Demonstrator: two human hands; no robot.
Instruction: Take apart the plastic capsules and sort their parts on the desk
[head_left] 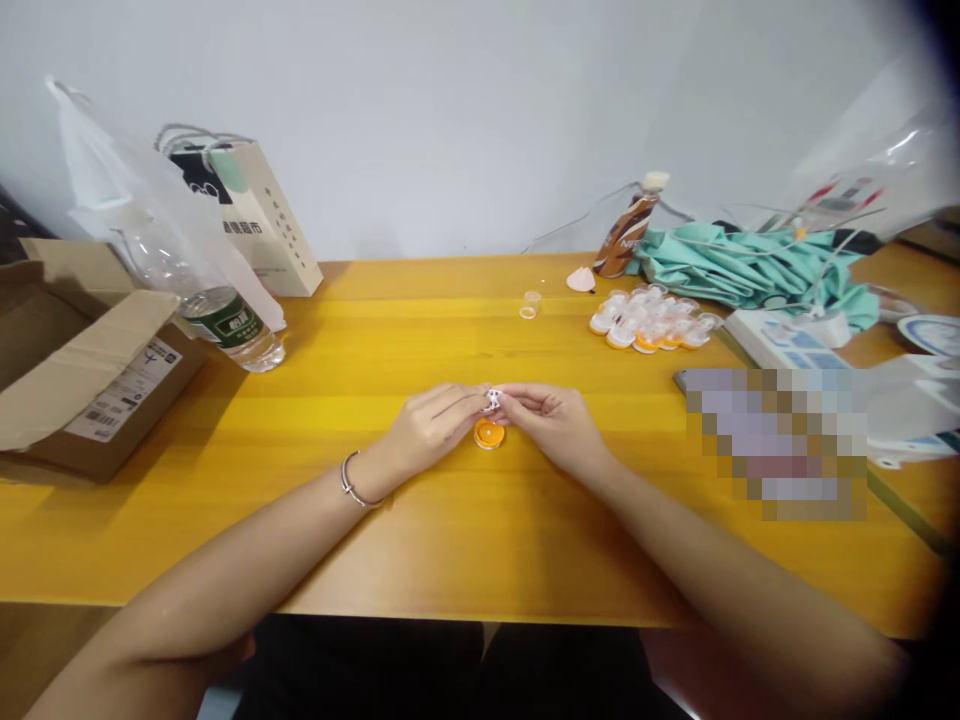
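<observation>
Your left hand [433, 422] and right hand [561, 428] pinch a small white piece [492, 399] between their fingers [463, 402], well in from the near edge of the tabletop [450, 560]; an orange disc [489, 436] (pale at its centre) sits just nearer you.

1. The small white piece [493, 400] is up in the fingers, pinched between the left hand [431, 425] at its nine o'clock and the right hand [556, 425] at its three. Dark spots or gaps break up its pale surface; I can't tell which from here. The fingertips cover its edges, so its full outline is hidden from me.

2. The orange disc [489, 434] sits at six o'clock from the white piece, just beside it, looking flat on the table [420, 560]. It's round and bright, with a darker ring, a pale spot in the middle and a whitish rim along its six o'clock edge.
</observation>
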